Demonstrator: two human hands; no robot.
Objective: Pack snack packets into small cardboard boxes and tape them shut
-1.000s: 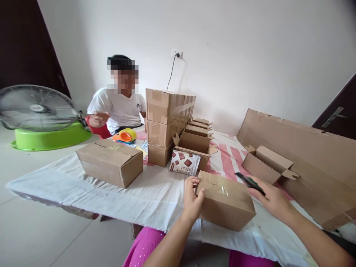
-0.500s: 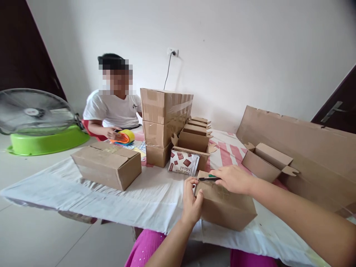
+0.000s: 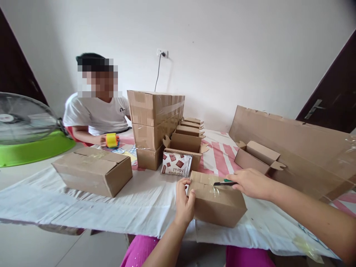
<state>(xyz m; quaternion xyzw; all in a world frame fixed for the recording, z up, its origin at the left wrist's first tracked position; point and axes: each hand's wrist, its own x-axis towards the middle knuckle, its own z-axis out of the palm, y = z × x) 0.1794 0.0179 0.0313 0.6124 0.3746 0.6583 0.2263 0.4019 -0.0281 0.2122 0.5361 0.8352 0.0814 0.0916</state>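
A taped cardboard box [image 3: 219, 207] lies in front of me at the table's near edge. My left hand [image 3: 185, 200] grips the box's left end, thumb on the near side and fingers curled round the far corner. In my right hand [image 3: 247, 181] is a box cutter [image 3: 224, 183] with a green and black body. Its blade end points left and meets the top seam near the clear tape, around the middle of the lid. Just behind the box, a white and red-brown printed pouch [image 3: 176, 164] leans against an open carton [image 3: 185, 144].
Stacked taped boxes [image 3: 143, 135] stand beyond the pouch. A closed box [image 3: 91, 174] sits at left, an open carton [image 3: 257, 159] at right before a large cardboard sheet [image 3: 300, 148]. Across the table, a person [image 3: 97, 111] holds a yellow and orange roll [image 3: 112, 140].
My right hand has drawn the box cutter rightward along the seam, from the left end to mid-lid. The left hand stays on the box. The other person's roll has turned.
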